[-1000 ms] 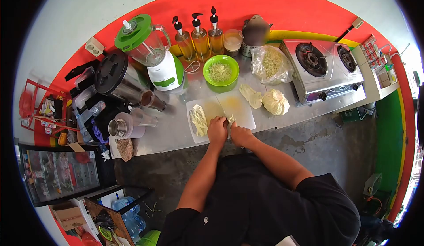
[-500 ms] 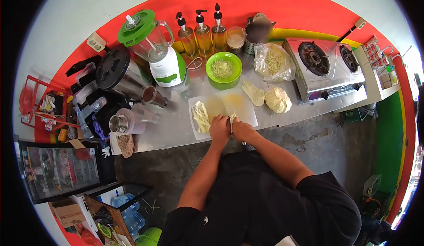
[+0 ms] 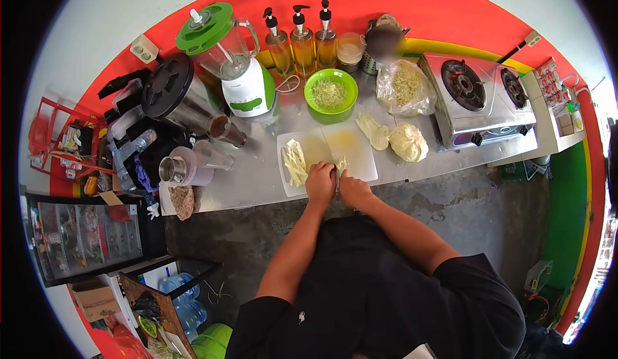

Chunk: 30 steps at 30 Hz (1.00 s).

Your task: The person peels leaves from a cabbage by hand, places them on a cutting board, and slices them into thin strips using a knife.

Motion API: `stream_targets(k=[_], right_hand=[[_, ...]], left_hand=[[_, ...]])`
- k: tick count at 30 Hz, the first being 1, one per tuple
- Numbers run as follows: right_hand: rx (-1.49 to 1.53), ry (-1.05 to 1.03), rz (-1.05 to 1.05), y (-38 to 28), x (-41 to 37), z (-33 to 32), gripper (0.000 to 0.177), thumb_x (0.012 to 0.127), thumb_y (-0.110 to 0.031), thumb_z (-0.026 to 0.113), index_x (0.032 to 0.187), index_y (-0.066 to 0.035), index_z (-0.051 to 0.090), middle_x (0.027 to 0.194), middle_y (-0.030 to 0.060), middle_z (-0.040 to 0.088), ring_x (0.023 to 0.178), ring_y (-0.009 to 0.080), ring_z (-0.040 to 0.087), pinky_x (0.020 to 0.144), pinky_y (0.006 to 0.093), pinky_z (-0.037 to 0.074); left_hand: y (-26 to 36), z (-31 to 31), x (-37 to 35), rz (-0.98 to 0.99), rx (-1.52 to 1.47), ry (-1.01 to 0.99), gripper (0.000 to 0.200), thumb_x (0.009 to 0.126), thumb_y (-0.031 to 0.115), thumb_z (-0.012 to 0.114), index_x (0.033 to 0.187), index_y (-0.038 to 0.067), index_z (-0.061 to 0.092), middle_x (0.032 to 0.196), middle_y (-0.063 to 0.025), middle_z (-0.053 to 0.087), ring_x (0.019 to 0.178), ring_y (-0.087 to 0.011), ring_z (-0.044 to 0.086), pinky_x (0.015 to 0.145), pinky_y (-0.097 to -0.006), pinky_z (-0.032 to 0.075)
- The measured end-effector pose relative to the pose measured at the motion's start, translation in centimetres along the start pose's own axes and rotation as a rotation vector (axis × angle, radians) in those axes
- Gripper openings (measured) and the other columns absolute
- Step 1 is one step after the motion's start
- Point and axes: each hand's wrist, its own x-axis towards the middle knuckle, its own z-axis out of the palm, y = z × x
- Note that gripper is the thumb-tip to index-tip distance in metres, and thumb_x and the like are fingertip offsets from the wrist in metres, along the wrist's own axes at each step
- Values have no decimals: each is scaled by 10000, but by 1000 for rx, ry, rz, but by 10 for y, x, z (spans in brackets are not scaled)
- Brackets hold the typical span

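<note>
On the white cutting board (image 3: 367, 166), my left hand (image 3: 320, 184) is closed with its fingers bent down; cabbage appears to be under them, mostly hidden. Right beside it my right hand (image 3: 355, 190) is wrapped round a knife (image 3: 337, 177), of which only a sliver of blade shows between the hands. Some shredded cabbage (image 3: 342, 164) lies just beyond the blade. A stack of pale cabbage strips (image 3: 295, 162) rests on the board's left side. To the right of the board are a loose cabbage leaf (image 3: 372, 131) and a cabbage head (image 3: 408, 142).
Behind the board stands a green bowl (image 3: 331, 109) of shredded cabbage, with a plastic bag (image 3: 405, 87) of more beside it. A blender (image 3: 248, 92) and pump bottles (image 3: 301, 50) line the wall. A gas stove (image 3: 479, 104) is at the right, plastic cups (image 3: 193, 167) at the left.
The view has shifted slightly. Both hands stay close together on the board, with the knife still between them; the cabbage pieces look much the same.
</note>
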Motion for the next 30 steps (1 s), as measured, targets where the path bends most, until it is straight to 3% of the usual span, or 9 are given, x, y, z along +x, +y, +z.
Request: stream_targets(k=[30], right_hand=[[15,6,-20,0,-1,-1,414,918,-240,665,1141,38,455,980,273,719,958,422,724,840,493,577]], left_hand=[[-7,-3,-12,-28,-30,-9,104,869,119,671,943,84,735,998,-64,687,999,-311,631,848,-420,532]])
